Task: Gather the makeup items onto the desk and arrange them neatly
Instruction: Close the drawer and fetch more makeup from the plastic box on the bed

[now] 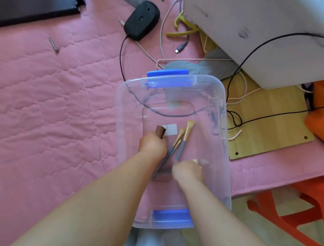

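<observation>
Inside the clear plastic box (221,147) on the pink quilt (41,102), thin brush handles are being pinched by the curled right hand (187,171). Just beyond, a brown tube (160,131) is being gripped by the left hand (152,144), beside two makeup brushes (185,132). Farther off, a black mouse (142,20) is lying among cables (165,34).

see-through plastic bin on quilted pink cloth

The bin (221,147) is glossy clear plastic with blue plastic latches (169,75); pink cover (41,102) looks soft, matt, stitched; wooden board (270,128) smooth.
</observation>
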`<act>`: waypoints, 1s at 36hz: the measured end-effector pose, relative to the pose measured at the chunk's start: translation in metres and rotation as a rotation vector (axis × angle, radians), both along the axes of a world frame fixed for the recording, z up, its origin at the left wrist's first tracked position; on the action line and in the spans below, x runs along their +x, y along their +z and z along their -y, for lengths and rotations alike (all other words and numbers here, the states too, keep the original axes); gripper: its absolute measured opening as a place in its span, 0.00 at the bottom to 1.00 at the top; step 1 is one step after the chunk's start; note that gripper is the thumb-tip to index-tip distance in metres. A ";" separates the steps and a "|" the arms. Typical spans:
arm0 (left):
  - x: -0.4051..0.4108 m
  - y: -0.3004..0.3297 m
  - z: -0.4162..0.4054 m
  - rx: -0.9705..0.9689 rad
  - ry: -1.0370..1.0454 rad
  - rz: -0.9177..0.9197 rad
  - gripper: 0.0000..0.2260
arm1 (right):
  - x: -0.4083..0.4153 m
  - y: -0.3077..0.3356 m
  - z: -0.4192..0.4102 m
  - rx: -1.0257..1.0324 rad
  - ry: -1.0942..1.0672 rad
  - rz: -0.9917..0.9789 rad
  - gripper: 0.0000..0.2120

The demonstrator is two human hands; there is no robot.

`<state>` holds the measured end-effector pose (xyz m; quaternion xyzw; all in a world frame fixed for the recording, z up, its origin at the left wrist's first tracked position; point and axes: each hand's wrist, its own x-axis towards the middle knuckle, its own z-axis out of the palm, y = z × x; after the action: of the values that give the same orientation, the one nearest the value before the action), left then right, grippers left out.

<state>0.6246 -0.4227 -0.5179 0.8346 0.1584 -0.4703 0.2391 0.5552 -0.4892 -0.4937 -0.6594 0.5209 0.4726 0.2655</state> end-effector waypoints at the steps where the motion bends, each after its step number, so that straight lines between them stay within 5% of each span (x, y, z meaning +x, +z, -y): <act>1: 0.001 0.000 0.000 0.000 -0.001 -0.003 0.12 | 0.000 -0.002 0.000 -0.014 -0.039 0.006 0.25; 7: 0.004 -0.003 0.001 -0.008 0.103 -0.019 0.13 | 0.003 -0.016 -0.010 -0.142 -0.163 0.139 0.27; 16: 0.010 -0.007 0.002 -0.063 0.279 -0.017 0.12 | 0.019 -0.027 -0.002 -0.243 0.274 0.303 0.18; 19: 0.008 -0.007 0.002 -0.069 0.294 -0.018 0.11 | 0.019 -0.033 -0.005 -0.257 0.331 0.324 0.22; 36: -0.002 -0.001 0.002 -0.157 0.393 0.044 0.05 | 0.026 -0.020 0.009 -0.128 0.098 0.405 0.16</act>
<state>0.6227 -0.4246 -0.5189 0.7766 0.2756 -0.4074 0.3938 0.5810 -0.4986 -0.5134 -0.7809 0.4533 0.3089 0.2988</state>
